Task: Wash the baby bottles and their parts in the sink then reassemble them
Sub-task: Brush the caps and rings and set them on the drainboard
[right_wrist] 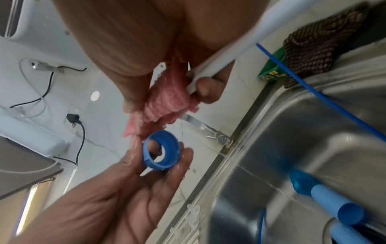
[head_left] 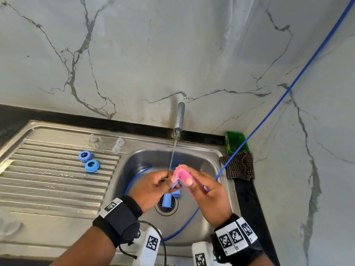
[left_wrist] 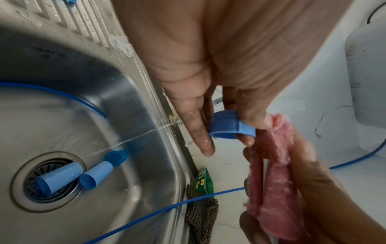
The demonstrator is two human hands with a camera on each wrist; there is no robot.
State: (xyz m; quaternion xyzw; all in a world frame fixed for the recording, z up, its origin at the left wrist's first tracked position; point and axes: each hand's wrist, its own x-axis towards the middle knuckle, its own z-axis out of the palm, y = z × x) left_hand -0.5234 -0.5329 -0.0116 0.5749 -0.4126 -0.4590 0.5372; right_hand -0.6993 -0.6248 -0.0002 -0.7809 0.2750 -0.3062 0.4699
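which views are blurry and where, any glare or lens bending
Head view: sharp, daylit, counter edges bowed by the wide lens, sheen on the sink. Left wrist view: the right hand and pink sponge smeared. Right wrist view: blue caps blurred, blue ring fairly crisp.
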